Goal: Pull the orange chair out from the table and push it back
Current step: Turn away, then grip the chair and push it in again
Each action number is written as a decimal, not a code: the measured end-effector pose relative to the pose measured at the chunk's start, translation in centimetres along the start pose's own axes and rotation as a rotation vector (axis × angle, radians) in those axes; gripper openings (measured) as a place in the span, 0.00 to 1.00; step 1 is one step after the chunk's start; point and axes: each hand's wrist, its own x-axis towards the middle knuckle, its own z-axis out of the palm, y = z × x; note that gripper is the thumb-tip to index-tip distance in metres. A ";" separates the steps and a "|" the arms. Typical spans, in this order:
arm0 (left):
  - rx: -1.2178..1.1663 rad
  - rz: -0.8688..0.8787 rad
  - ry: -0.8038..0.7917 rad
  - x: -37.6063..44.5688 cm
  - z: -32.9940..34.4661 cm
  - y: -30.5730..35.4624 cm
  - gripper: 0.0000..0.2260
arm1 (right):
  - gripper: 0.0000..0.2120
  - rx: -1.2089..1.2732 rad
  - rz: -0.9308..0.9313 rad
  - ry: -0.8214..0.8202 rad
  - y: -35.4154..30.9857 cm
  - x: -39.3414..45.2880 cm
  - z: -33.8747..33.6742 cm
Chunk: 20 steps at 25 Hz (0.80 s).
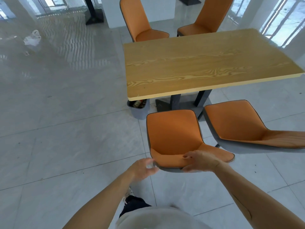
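Orange chair point(175, 134) stands on the floor just clear of the desk point(206, 63), its backrest top nearest: right hand point(200, 161) clamped over that edge, left hand point(142, 168) blurred at its corner, grip unclear. Beyond, a bin point(138, 107) sits under the desk.

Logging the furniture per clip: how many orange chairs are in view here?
4. Two stand on the table's far side, far left chair and far right chair. Two on the near side: near left chair, with both hands at its backrest, and near right chair. None look hidden.

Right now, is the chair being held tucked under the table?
No, the chair stands clear of the table, its whole seat showing.
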 end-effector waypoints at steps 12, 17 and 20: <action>-0.211 -0.060 0.407 -7.1 -24.3 -18.3 0.22 | 0.21 0.145 -0.371 0.304 -29.0 12.2 -8.1; -0.205 -0.022 0.559 -8.3 -32.3 -21.7 0.24 | 0.21 0.019 -0.459 0.381 -36.7 16.1 -12.6; -0.211 0.003 0.648 -8.2 -36.5 -22.9 0.24 | 0.21 0.044 -0.512 0.468 -40.3 19.3 -15.1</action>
